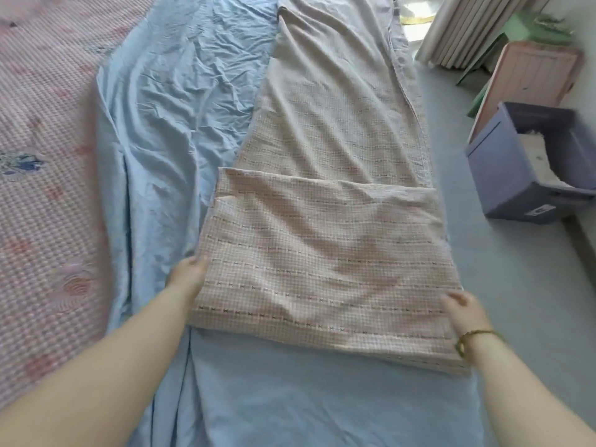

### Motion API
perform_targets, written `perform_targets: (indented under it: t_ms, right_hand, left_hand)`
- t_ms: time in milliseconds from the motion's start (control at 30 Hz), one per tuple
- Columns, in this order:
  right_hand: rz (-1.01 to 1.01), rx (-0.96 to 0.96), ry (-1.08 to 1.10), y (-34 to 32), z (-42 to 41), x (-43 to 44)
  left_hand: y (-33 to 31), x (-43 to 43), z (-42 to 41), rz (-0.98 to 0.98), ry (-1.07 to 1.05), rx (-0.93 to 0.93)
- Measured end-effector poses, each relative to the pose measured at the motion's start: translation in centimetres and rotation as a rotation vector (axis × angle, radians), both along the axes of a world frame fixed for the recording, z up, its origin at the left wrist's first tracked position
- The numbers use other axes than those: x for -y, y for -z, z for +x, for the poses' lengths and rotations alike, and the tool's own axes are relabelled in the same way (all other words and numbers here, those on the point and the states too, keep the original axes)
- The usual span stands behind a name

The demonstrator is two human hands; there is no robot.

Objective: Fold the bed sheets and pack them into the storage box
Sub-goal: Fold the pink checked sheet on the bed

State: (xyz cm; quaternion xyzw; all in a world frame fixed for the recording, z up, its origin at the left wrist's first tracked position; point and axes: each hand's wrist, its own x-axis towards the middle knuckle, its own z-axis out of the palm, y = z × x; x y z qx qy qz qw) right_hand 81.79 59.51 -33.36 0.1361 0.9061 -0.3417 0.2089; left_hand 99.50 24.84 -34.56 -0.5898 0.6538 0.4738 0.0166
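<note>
Pink-checked sheet (pixel 322 253) laid as long strip down bed, over crumpled blue sheet (pixel 180 108); near end already folded over once. Fold held at both sides: left grip (pixel 188 279) curled round left edge, right grip (pixel 464 312) pinching right edge. Step in hand, probably: fold being walked up strip. Next flip needs both edges lifted together and kept square. Storage box (pixel 503 175) parked on floor to right, open, something white inside. Blue sheet could get dragged along tbh.
</note>
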Motion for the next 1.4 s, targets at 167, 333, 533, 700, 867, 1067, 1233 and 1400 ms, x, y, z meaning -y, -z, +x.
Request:
perform_targets:
  t_ms: [167, 333, 533, 700, 867, 1067, 1233, 1400]
  right_hand:
    - [0.213, 0.06, -0.021, 4.6, 3.2, -1.8]
    - [0.216, -0.07, 0.08, 5.9, 1.4, -2.0]
    - [0.064, -0.058, 0.095, 6.7, 0.6, -2.5]
    - [-0.109, -0.178, 0.142, 5.4, 0.9, -3.2]
    - [-0.107, -0.049, 0.147, 5.9, 2.6, -5.1]
    - [-0.067, 0.089, 0.084, 6.0, 2.0, -5.6]
    - [-0.11, 0.149, -0.046, 5.5, 0.9, -6.0]
    - [-0.147, 0.292, -0.234, 6.4, -1.3, -6.5]
  left_hand:
    - [3.1, -1.2, 1.9, -0.107, 0.019, 0.103]
    - [3.5, -0.8, 0.9, -0.227, 0.061, 0.043]
    - [4.0, -0.8, 0.4, -0.252, 0.094, 0.104]
    - [3.5, 0.2, 0.8, -0.3, 0.107, 0.065]
    - [4.2, -0.3, 2.3, -0.229, 0.064, 0.092]
    - [4.5, -1.6, 2.7, -0.285, -0.025, 0.22]
    - [4.2, -7.0, 2.0, -0.584, 0.019, 0.249]
    - [5.1, -15.3, -1.2, -0.507, 0.043, 0.115]
